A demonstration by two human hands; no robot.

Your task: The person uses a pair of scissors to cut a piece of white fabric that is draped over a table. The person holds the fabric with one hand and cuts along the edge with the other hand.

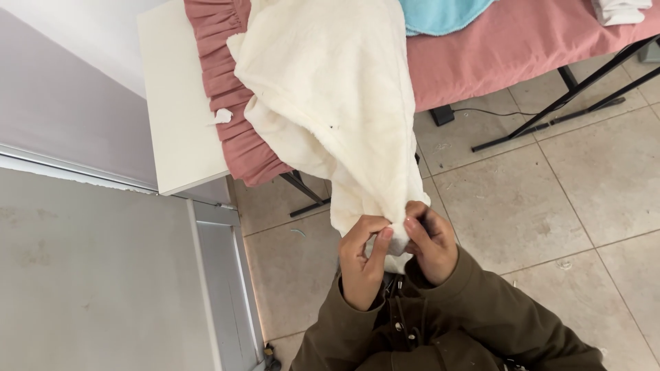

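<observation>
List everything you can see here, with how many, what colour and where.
Fleecy fabric: one, cream, draped off the table edge down to the hands.
Table cover: one, pink with a ruffled edge, over a black-legged folding table.
Cloth: one, light blue, on the table top.
Folded item: one, white, top right corner.
Board: one, white, left of the table.
Floor: beige tiles.
Cable: one, black, on the floor.
Left hand: pinching the fabric's lower end.
Right hand: pinching beside it; olive sleeves.
</observation>
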